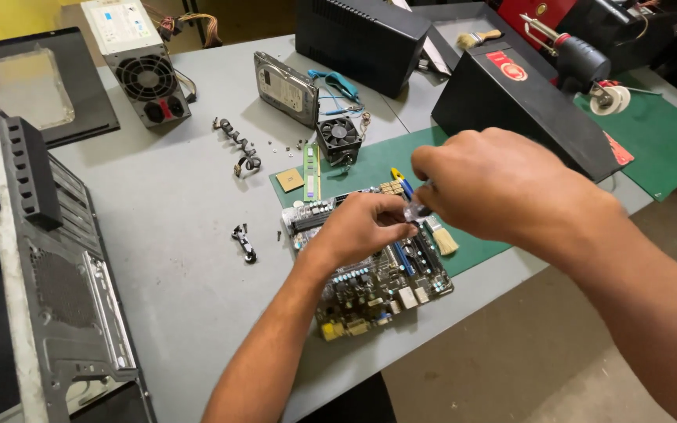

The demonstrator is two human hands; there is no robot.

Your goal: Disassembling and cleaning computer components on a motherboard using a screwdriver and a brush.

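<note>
Both hands meet over a motherboard [370, 274] that lies flat on the grey table [174, 227], half on a green mat [401, 160], likely so the hard board sits on something soft and grippy. The left hand [362, 227] has its fingers pinched narrow around a small clear piece, perhaps a tool handle [415, 210], and the right hand [495, 184] closes over the same piece from the far side; what exactly it is stays hidden between them. Just beyond the grip a small paintbrush [442, 237] with pale bristles rests on the mat. Further out from the grip lie a thin green memory stick [312, 171], a square chip [289, 180] and a black finned cooler fan [339, 135]. Well away on the left-hand side stand a metal hard drive [285, 88], a boxy grey power supply [136, 59] and the open steel computer case [48, 274]
</note>
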